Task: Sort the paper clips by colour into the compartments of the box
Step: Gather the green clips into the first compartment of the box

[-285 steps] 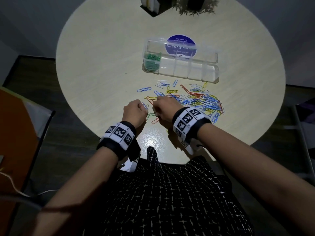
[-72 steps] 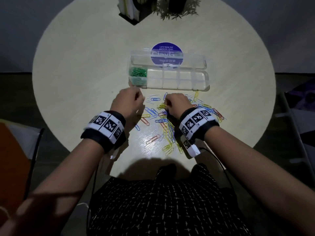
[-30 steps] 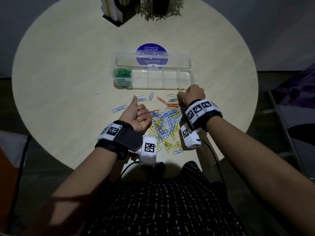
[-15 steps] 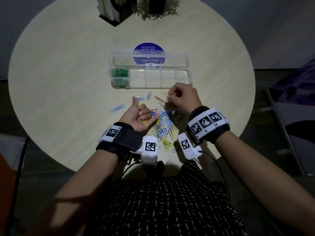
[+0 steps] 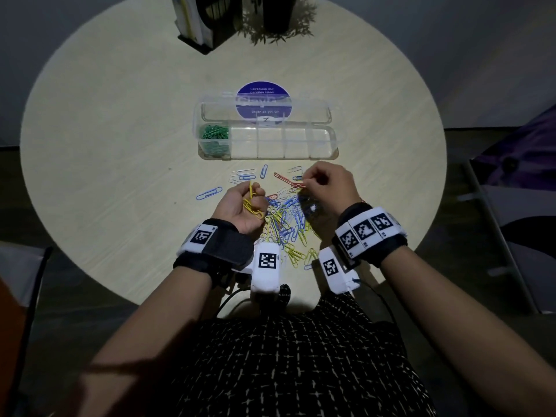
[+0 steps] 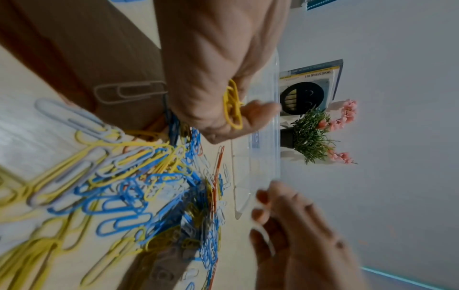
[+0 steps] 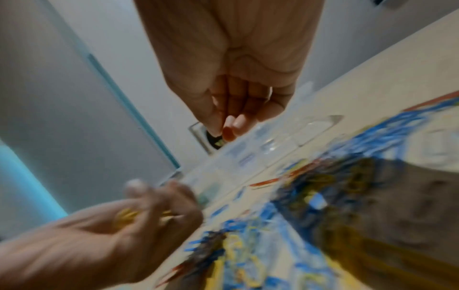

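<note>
Fingers of the left hand (image 5: 240, 206) curl palm-up round a few yellow paper clips (image 5: 252, 204) — held above the loose pile (image 5: 285, 221) on the round table (image 5: 120, 145). Right hand (image 5: 328, 188) hangs over the pile, fingertips drawn together; whether they pinch a clip I cannot tell. Beyond lies the clear box (image 5: 267, 142) — green clips (image 5: 215, 139) fill its leftmost compartment.

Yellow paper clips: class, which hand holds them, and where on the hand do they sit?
The left hand holds the yellow paper clips, bunched in its palm under curled fingers. What the right hand pinches, if anything, cannot be told.
</note>
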